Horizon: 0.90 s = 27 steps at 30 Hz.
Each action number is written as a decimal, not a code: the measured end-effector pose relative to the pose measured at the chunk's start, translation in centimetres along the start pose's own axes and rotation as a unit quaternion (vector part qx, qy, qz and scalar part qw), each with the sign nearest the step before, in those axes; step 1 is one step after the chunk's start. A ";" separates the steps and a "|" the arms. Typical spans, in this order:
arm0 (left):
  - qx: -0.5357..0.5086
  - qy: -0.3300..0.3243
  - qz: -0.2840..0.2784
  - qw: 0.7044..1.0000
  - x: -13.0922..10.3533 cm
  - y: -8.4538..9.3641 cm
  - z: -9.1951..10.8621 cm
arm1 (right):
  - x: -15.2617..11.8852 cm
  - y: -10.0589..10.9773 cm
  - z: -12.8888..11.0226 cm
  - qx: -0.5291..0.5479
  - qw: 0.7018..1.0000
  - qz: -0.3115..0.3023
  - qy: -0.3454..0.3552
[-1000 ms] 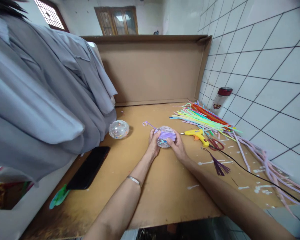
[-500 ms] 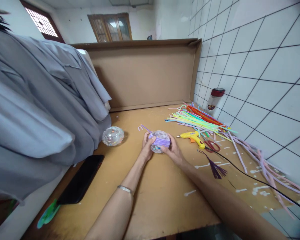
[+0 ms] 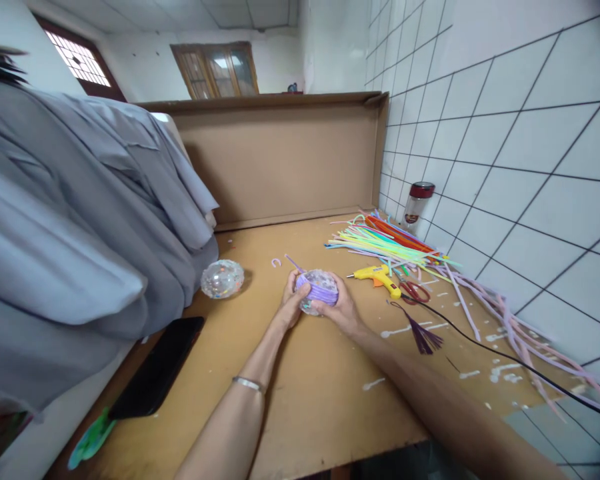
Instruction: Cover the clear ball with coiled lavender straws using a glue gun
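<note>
My two hands hold a clear, bumpy ball (image 3: 319,279) with a purple pipe cleaner (image 3: 323,293) wound in rows around its middle. On the left side, my left hand (image 3: 293,300) is closed on it, the thumb lying across the purple rows. The pipe cleaner's loose end sticks up past those fingers. My right hand (image 3: 345,308) grips the opposite side, its thumb low on the front and the fingers partly hidden behind. Just beyond the hands lies a small curved purple piece (image 3: 276,263). A second clear ball (image 3: 223,279) rests to the left, apart from both hands.
Right of my hands lie a yellow glue gun (image 3: 380,275) with a black cord, red-handled scissors (image 3: 415,291) and a dark purple tassel (image 3: 423,337). Coloured pipe cleaners (image 3: 375,241) and a jar (image 3: 416,203) sit by the tiled wall. A black phone (image 3: 157,367) lies left.
The camera view has shifted slightly. My right thumb has slid a little down and left on the ball's front. Both hands keep their hold; the things on the table stay put.
</note>
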State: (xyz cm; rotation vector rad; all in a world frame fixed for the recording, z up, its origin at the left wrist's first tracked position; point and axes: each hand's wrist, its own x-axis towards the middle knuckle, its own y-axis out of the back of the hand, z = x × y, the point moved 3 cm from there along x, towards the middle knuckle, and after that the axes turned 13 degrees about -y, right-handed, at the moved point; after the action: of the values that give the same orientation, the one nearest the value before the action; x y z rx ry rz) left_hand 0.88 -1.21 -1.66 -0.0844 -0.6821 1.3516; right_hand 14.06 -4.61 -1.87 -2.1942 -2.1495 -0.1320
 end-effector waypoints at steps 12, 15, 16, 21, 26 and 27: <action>0.085 -0.034 -0.058 0.994 0.1 1.2 0.4 | 0.3 0.3 0.4 0.075 0.996 -0.042 -0.009; 0.072 -0.025 -0.069 0.995 0.0 0.8 0.7 | 0.5 0.4 0.7 0.083 0.995 -0.057 -0.020; 0.072 -0.021 -0.070 0.995 0.0 0.6 0.8 | 0.5 0.5 0.7 0.082 0.995 -0.058 -0.025; 0.114 -0.022 -0.062 0.991 -0.2 0.0 1.3 | 0.9 0.5 1.2 0.070 0.995 -0.058 -0.028; 0.182 -0.023 -0.081 0.980 -0.2 -0.1 1.0 | 0.9 0.5 1.6 0.042 0.998 -0.051 -0.004; 0.189 -0.027 -0.080 0.978 -0.2 -0.1 1.0 | 0.8 0.5 1.6 0.033 0.998 -0.044 0.001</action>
State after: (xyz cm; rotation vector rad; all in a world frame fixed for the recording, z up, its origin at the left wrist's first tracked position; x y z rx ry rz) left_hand 0.50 -1.69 -0.89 0.3067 -0.4564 1.3086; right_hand 14.59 -3.66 -3.40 -2.0630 -2.2172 -0.0662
